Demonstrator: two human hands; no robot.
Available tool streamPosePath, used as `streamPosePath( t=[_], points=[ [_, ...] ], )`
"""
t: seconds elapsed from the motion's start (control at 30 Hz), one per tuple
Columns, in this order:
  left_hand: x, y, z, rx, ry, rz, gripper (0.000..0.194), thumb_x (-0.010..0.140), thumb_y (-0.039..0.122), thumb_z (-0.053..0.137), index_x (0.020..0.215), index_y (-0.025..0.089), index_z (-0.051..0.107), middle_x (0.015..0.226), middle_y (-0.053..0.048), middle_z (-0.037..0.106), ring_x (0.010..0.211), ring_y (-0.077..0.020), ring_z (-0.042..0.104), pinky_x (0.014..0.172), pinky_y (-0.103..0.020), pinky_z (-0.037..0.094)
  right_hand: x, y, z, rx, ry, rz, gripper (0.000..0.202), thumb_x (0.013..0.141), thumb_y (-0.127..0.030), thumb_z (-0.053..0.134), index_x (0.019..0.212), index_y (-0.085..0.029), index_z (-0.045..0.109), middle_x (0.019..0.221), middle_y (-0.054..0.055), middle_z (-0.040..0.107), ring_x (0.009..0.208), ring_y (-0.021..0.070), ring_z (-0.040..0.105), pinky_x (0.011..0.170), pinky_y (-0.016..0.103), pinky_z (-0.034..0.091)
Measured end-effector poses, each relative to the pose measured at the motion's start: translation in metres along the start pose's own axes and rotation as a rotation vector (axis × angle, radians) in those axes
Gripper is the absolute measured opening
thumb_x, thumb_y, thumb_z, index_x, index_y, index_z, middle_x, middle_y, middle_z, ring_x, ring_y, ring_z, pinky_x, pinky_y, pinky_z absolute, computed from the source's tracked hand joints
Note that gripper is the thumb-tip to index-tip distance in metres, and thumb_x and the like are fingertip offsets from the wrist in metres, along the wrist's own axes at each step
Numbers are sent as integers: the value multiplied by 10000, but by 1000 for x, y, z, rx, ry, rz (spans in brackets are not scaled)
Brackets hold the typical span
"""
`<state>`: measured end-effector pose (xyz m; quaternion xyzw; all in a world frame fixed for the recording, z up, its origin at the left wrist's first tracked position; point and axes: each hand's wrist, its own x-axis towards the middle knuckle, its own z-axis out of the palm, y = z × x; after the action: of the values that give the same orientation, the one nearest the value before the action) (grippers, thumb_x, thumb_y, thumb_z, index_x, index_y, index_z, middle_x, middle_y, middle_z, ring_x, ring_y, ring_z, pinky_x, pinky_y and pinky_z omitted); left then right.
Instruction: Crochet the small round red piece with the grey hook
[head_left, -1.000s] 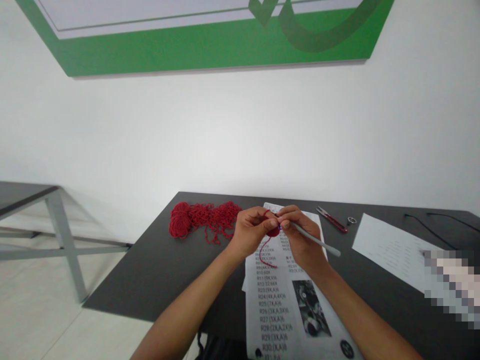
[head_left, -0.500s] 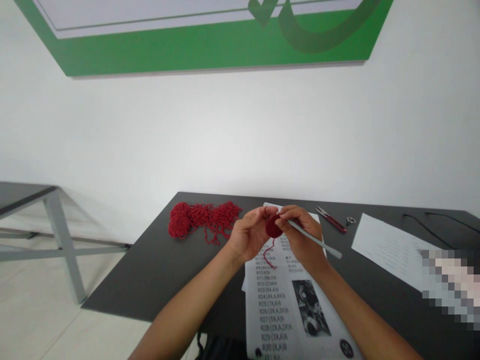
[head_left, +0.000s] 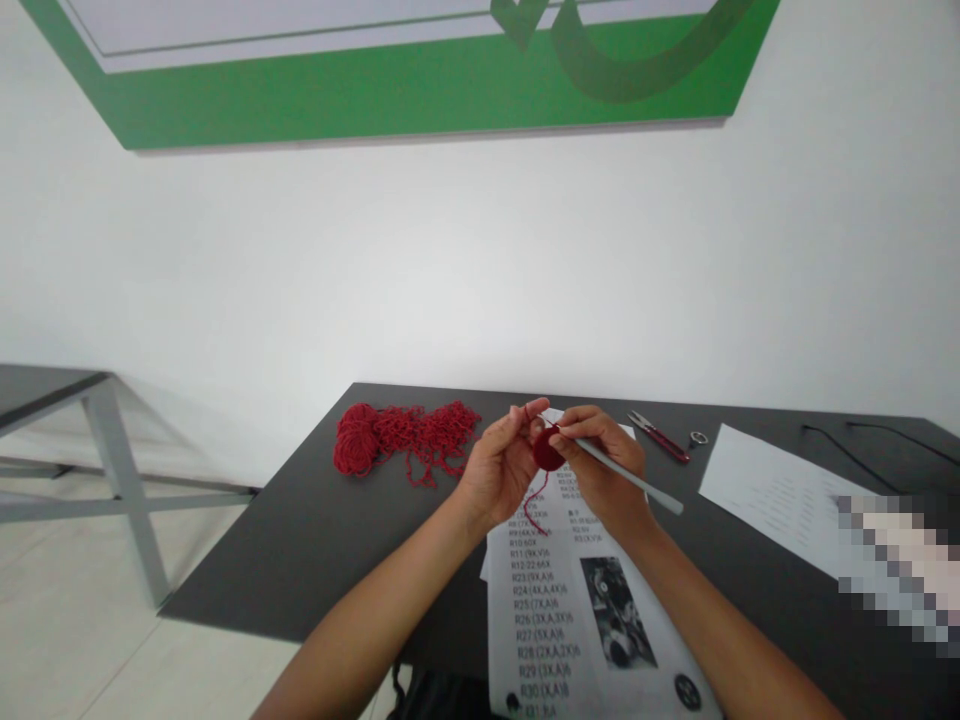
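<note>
A small round piece of red crochet (head_left: 550,450) sits between my two hands above a printed pattern sheet (head_left: 544,620). My left hand (head_left: 499,465) is closed on its left edge, with red yarn running over the raised index finger. In my right hand (head_left: 604,460) is a crochet hook with a grey handle (head_left: 634,480), gripped between thumb and fingers. The hook's tip is at the top of the crochet piece, too small to make out clearly. A loose yarn tail (head_left: 527,510) hangs below the piece over the sheet.
A ball of red yarn (head_left: 356,440) with a loose tangle (head_left: 435,430) lies left on the dark table (head_left: 300,540). Red-handled scissors (head_left: 664,440) with a ring rest behind my right hand. Another paper (head_left: 757,495) and a pair of glasses' dark arms (head_left: 847,455) lie farther right.
My left index finger has lifted and straightened away from the hook, drawing the yarn up. The crochet piece shows more openly between the hands. The view has shifted slightly.
</note>
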<state>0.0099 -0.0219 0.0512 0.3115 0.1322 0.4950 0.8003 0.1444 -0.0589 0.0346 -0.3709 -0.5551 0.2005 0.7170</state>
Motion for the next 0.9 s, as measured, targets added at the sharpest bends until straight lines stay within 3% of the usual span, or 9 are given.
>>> streamPosePath(
  t=[0.13,0.37,0.6,0.9],
  points=[
    [4,-1,-3,200,12,60,409,700,368,940,1010,135,812,772,-22,728,678,-101,625,679,-225,504,0,2,-2,-42,-13,-33,114,848,-263,823,822,-262,713,956,10,711,865,175,681,755,321,561],
    [12,4,-14,275,-101,-40,427,741,484,893,983,139,819,829,-66,770,690,-125,681,648,-234,540,-1,5,-1,-42,-50,-70,108,859,-245,814,841,-267,710,973,5,714,937,185,696,837,356,567],
    [13,4,-18,532,-118,126,473,743,469,896,1104,177,806,837,-44,772,683,-131,695,635,-243,569,-1,4,0,-115,-35,-63,88,878,-274,795,840,-278,716,968,11,725,917,195,696,822,371,577],
    [12,4,-16,513,-165,274,546,683,376,949,1155,159,780,748,-9,712,651,-105,644,617,-217,534,-2,9,0,114,-8,27,92,856,-308,824,873,-277,739,975,10,733,918,179,701,824,333,576]
  ],
)
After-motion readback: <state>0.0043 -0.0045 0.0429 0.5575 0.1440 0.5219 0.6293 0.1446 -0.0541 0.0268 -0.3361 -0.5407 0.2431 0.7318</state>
